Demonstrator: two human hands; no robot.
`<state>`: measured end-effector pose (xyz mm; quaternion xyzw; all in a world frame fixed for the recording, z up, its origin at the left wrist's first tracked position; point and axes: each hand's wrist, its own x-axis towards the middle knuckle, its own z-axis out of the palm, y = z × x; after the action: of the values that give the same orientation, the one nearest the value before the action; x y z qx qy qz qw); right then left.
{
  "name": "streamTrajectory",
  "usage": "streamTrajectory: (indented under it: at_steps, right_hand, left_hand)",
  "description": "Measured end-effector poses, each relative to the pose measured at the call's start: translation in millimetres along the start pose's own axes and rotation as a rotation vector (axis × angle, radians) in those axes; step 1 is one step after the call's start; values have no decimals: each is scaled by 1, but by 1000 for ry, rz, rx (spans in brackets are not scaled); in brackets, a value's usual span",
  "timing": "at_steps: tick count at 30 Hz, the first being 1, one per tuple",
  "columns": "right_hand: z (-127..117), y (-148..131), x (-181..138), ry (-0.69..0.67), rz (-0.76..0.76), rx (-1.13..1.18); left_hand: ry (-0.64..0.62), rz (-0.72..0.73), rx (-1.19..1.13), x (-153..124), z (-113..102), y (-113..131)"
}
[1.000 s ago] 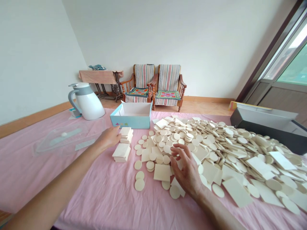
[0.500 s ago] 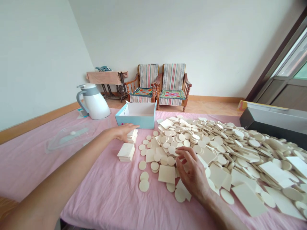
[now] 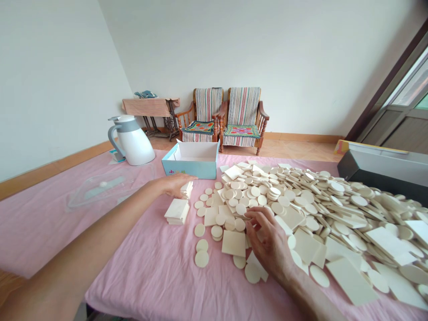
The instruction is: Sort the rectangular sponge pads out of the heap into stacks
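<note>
My left hand (image 3: 176, 183) reaches forward and is closed around a small stack of cream square tiles (image 3: 187, 190) just in front of the light-blue box (image 3: 192, 169). Part of that stack is hidden by the hand. Nearer to me, a second stack of square tiles (image 3: 177, 211) lies on the pink cloth. My right hand (image 3: 267, 234) rests at the left side of a wide heap of cream discs and tiles (image 3: 301, 191). Its fingers are loosely bent and apart, with nothing visible between them. The fingertips are close to a round disc (image 3: 241, 209).
A white and grey jug (image 3: 135, 142) stands at the back left, near a clear plastic lid (image 3: 96, 191). A dark open box (image 3: 377, 176) sits behind the heap at right. Beyond the pink cloth (image 3: 140, 267) are two wooden armchairs (image 3: 242, 117) and a cloth-covered sewing table (image 3: 150, 107).
My left hand has shifted slightly on the far stack, which now looks a little tilted. My right hand stays in place. The whole view has moved slightly.
</note>
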<state>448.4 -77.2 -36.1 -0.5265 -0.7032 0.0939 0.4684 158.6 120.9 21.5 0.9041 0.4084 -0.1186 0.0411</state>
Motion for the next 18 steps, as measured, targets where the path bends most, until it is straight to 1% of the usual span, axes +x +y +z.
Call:
streamTrajectory:
  at_steps: [9,18]
  right_hand:
    - [-1,-1,0,-5,12,15]
    - [0,0,0,14,4,27]
  left_hand:
    - [-56,41,-8,6,-4,6]
    - [-75,17,15,9,-3,10]
